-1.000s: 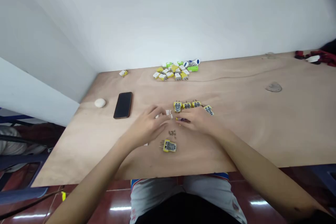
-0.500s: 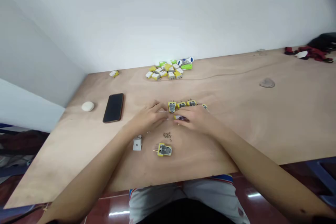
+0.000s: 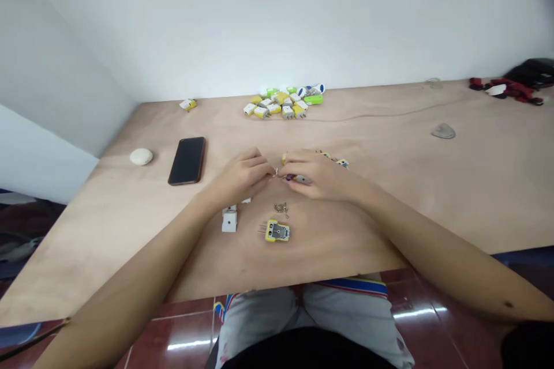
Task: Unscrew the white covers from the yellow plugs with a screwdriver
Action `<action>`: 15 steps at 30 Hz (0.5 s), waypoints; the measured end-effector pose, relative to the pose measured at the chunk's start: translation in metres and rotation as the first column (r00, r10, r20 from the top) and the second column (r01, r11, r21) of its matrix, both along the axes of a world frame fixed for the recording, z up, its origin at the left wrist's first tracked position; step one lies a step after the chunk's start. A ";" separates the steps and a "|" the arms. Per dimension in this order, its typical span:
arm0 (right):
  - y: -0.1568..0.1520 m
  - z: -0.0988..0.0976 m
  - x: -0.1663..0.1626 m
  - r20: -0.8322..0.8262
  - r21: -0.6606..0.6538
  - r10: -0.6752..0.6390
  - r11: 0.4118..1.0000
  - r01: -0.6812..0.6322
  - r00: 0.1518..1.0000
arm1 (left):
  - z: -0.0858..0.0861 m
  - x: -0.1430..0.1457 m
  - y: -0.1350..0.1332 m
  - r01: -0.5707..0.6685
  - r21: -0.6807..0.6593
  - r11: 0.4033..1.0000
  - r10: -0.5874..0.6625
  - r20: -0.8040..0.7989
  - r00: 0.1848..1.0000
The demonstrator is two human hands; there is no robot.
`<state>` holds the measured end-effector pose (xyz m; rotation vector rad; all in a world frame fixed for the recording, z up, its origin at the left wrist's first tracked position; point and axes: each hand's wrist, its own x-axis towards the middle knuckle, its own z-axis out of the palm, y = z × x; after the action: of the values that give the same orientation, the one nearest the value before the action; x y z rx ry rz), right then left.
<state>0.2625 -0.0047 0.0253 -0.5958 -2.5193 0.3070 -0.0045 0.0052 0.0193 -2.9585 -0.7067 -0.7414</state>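
Observation:
Both hands meet over the middle of the wooden table [image 3: 389, 196]. My left hand [image 3: 242, 176] is curled in a pinch on a tiny pale part I cannot make out. My right hand [image 3: 318, 176] is closed on a small screwdriver [image 3: 293, 178] with a dark purple handle, its tip pointing at the left fingertips. Just behind the right hand lie yellow plug halves [image 3: 341, 162], partly hidden. In front of the hands lie a small heap of screws [image 3: 281, 207], an open yellow plug [image 3: 277, 232] and white plug covers [image 3: 229, 220].
A black phone [image 3: 187, 160] and a white oval object [image 3: 141, 156] lie to the left. A pile of yellow, white and green plugs [image 3: 283, 102] sits by the far wall, with one lone plug [image 3: 188, 105] left of it. Red and black items [image 3: 511, 89] lie far right.
My hands have drawn closer together, fingertips now meeting at the screwdriver tip. The view has shifted, and the white plug covers, hidden under my left arm a second ago, are in sight.

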 end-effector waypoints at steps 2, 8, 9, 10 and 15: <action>0.001 0.004 -0.005 0.010 0.037 0.035 0.999 -0.035 0.999 | 0.000 -0.001 0.001 0.007 0.008 1.000 -0.007 0.013 1.000; -0.008 0.001 0.002 0.036 -0.008 0.099 0.995 -0.098 0.994 | -0.002 0.001 -0.002 0.000 0.008 1.000 0.001 -0.016 1.000; -0.010 -0.002 0.004 0.056 -0.008 0.106 0.994 -0.106 0.993 | -0.002 0.002 -0.003 -0.007 0.014 1.000 0.007 -0.025 1.000; -0.012 -0.004 0.006 0.074 -0.006 0.112 0.994 -0.112 0.991 | -0.003 0.002 -0.004 -0.016 0.020 1.000 0.017 -0.030 0.999; -0.015 -0.012 0.009 0.122 0.018 0.120 0.992 -0.123 0.985 | -0.005 0.003 -0.007 -0.060 0.063 0.996 0.060 -0.011 0.998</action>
<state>0.2712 -0.0202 0.0132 -0.4633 -2.6777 0.2903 -0.0011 -0.0015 0.0145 -2.8696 -0.7535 -0.7255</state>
